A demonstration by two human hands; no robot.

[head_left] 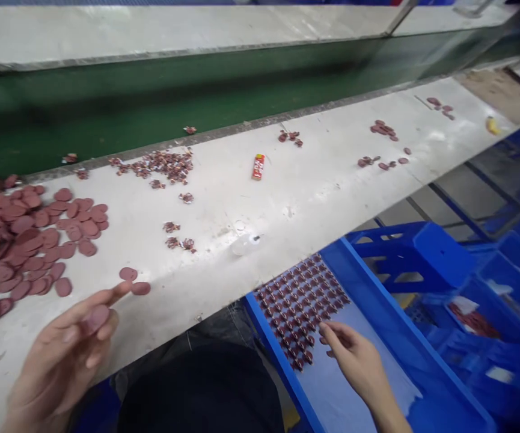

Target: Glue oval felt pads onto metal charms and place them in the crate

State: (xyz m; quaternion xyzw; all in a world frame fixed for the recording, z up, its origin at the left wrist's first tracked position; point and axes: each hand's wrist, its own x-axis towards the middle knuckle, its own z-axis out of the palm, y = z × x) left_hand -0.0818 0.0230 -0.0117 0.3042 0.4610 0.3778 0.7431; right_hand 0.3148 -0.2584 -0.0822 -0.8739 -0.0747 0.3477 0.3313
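My left hand (68, 349) is over the near left edge of the table, with a reddish-brown oval disc (95, 319) held between its thumb and fingers. Its stretched index finger reaches two more oval discs (128, 274) lying on the table. Over a blue tray (422, 355) at my right, my right hand (354, 355) has its fingertips pinched together at the edge of neat rows of small dark-red assembled pieces (302, 300). What those fingers hold, if anything, is hidden. White lining shows in the rest of the tray.
A big heap of oval discs (25, 240) covers the table's left end. Small metal-and-brown parts (165, 165) are piled farther back. A red packet (258, 167), a small clear bottle (245, 243) and scattered discs (382, 128) lie along the white table (314, 204). Blue crates (440, 252) stand at right.
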